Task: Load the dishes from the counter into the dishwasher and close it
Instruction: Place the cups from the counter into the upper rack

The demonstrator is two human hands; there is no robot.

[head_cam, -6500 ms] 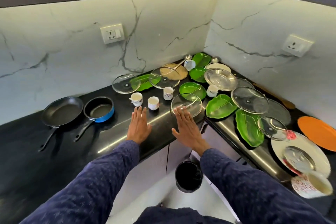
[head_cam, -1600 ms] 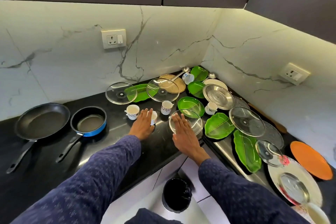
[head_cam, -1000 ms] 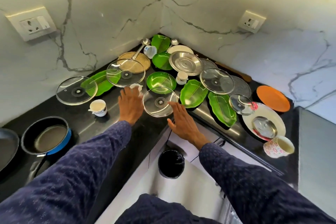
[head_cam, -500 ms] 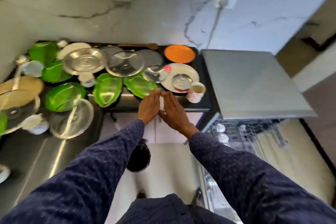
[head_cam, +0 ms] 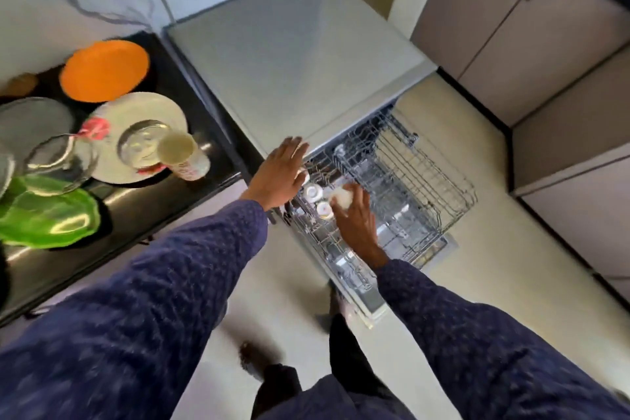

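The dishwasher [head_cam: 296, 54] stands open to the right of the black counter [head_cam: 119, 215], with its wire upper rack [head_cam: 426, 187] pulled out. My right hand [head_cam: 356, 225] grips a small white cup [head_cam: 342, 198] over the rack's left part. Two small white cups [head_cam: 313, 191] sit upside down in the rack beside it. My left hand [head_cam: 281, 170] hovers with straight fingers at the rack's left edge, holding nothing that I can see. On the counter lie an orange plate [head_cam: 104, 70], a white plate [head_cam: 136, 136], a flowered mug [head_cam: 184, 157], a glass lid [head_cam: 58, 160] and a green leaf plate [head_cam: 47, 215].
Beige cabinets [head_cam: 528, 27] line the right side across a strip of pale floor [head_cam: 494, 232]. A lower rack shows beneath the upper one. My legs stand just in front of the dishwasher's open door [head_cam: 371, 303].
I have turned from the counter corner to the dishwasher. The small cup picked up by my left hand is now in my right hand, over the rack.
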